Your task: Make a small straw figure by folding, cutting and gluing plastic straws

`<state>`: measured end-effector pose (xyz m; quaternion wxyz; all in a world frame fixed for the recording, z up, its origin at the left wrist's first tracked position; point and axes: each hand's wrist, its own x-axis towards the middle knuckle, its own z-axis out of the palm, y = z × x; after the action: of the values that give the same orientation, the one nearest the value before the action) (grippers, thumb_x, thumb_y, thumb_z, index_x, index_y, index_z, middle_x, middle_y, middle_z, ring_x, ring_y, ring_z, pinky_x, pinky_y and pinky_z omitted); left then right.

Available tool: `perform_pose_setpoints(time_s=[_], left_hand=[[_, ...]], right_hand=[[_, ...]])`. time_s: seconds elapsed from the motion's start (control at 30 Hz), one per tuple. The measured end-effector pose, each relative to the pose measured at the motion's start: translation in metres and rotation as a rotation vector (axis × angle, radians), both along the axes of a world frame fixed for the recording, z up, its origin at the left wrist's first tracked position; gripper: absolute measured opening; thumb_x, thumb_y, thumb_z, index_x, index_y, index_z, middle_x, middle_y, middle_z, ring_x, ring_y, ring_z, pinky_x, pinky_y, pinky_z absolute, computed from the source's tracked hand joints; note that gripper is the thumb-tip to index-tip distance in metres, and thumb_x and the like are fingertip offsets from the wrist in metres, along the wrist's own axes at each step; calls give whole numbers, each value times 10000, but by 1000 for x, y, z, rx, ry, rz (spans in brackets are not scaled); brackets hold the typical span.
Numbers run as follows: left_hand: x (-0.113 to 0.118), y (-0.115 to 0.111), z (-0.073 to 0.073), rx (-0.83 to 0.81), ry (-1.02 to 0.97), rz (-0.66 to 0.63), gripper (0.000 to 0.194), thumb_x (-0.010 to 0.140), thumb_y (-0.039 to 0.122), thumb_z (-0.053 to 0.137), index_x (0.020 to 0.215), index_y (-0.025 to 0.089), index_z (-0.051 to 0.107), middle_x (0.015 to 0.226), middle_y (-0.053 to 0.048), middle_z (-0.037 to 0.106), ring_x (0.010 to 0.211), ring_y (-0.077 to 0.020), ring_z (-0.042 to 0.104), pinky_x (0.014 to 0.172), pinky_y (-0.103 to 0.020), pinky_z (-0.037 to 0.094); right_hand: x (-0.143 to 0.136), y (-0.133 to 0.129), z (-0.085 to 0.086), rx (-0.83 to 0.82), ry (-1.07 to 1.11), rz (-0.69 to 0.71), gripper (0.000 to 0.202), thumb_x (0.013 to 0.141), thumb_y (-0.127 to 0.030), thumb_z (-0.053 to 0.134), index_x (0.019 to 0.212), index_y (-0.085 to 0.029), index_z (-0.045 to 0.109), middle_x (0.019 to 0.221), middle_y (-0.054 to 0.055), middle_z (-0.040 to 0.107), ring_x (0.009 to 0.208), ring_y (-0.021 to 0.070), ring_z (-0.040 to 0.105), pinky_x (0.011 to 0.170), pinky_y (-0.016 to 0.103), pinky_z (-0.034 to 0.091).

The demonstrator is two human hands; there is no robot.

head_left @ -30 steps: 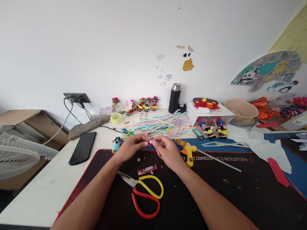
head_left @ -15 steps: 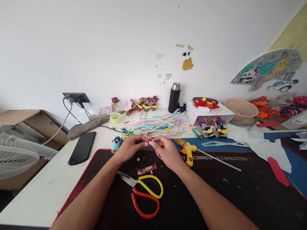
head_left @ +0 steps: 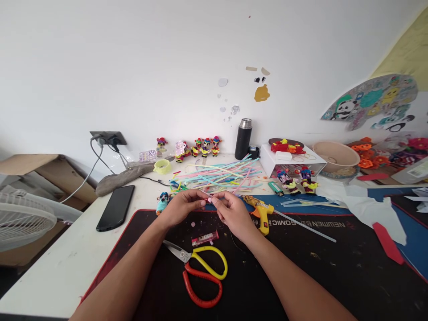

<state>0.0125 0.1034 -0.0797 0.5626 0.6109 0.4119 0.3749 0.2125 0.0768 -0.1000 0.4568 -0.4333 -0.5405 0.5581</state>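
My left hand (head_left: 185, 206) and my right hand (head_left: 230, 210) meet above the far part of the black mat (head_left: 244, 285), fingertips pinched close together. Between them is a small pale pink piece (head_left: 210, 200), too small to name; the fingers partly cover it. Below the hands lie a red lighter (head_left: 204, 238) and scissors (head_left: 197, 263) with one yellow and one red handle, blades spread. Right of my right hand rests a yellow glue gun (head_left: 262, 214) with a long glue stick (head_left: 310, 228) in its back. A small blue-clad doll (head_left: 162, 203) is beside my left hand.
Behind the hands spreads a pile of pastel pipe cleaners (head_left: 217, 174). Several small figures (head_left: 205, 147) stand by the wall near a black thermos (head_left: 244, 139). A phone (head_left: 115, 207) lies left, beside a fan (head_left: 23, 218). A white box (head_left: 294, 162) and a bowl (head_left: 336, 156) stand right.
The whole view has shifted slightly, so things sit a little lower. Both hands keep their pinch on the small pink piece, with the fingertips barely moved.
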Motion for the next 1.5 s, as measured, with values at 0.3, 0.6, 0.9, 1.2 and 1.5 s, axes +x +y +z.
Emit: perform_pose_setpoints(time_s=[0.3, 0.6, 0.9, 1.2, 1.5], left_hand=[[-8, 5, -6, -34, -148, -1, 260, 791, 365, 868, 964, 180, 810, 980, -67, 771, 854, -178, 665, 851, -307, 524], [-7, 4, -4, -59, -124, 10, 305, 743, 398, 902, 943, 183, 817, 958, -68, 780, 830, -179, 670, 829, -311, 535], [-4, 1, 3, -74, -76, -14, 334, 720, 391, 909, 936, 165, 793, 807, -29, 731, 735, -153, 625, 742, -291, 508], [1, -4, 8, -88, -91, -8, 342, 718, 383, 907, 867, 157, 699, 780, 5, 663, 720, -139, 605, 700, -275, 499], [-1, -1, 4, -29, -95, 19, 358, 733, 417, 892, 869, 156, 688, 776, -1, 671, 695, -135, 597, 681, -274, 479]], right_hand=[[1, -3, 7, -13, 14, -6, 367, 896, -554, 656, 976, -196, 632, 523, -81, 456, 448, 105, 370, 416, 221, 269], [0, -2, 6, 1, 10, -8, 345, 905, -534, 648, 977, -197, 636, 511, -83, 468, 433, 104, 365, 417, 225, 284], [1, -2, 5, 13, 12, -12, 351, 922, -548, 637, 983, -202, 627, 505, -85, 473, 421, 103, 360, 422, 230, 288], [1, -3, 8, 4, -37, 6, 351, 921, -551, 629, 970, -204, 645, 508, -76, 478, 428, 108, 368, 427, 234, 294], [2, -2, 6, -11, -12, -4, 403, 907, -600, 641, 978, -203, 631, 527, -76, 476, 446, 108, 377, 427, 228, 275]])
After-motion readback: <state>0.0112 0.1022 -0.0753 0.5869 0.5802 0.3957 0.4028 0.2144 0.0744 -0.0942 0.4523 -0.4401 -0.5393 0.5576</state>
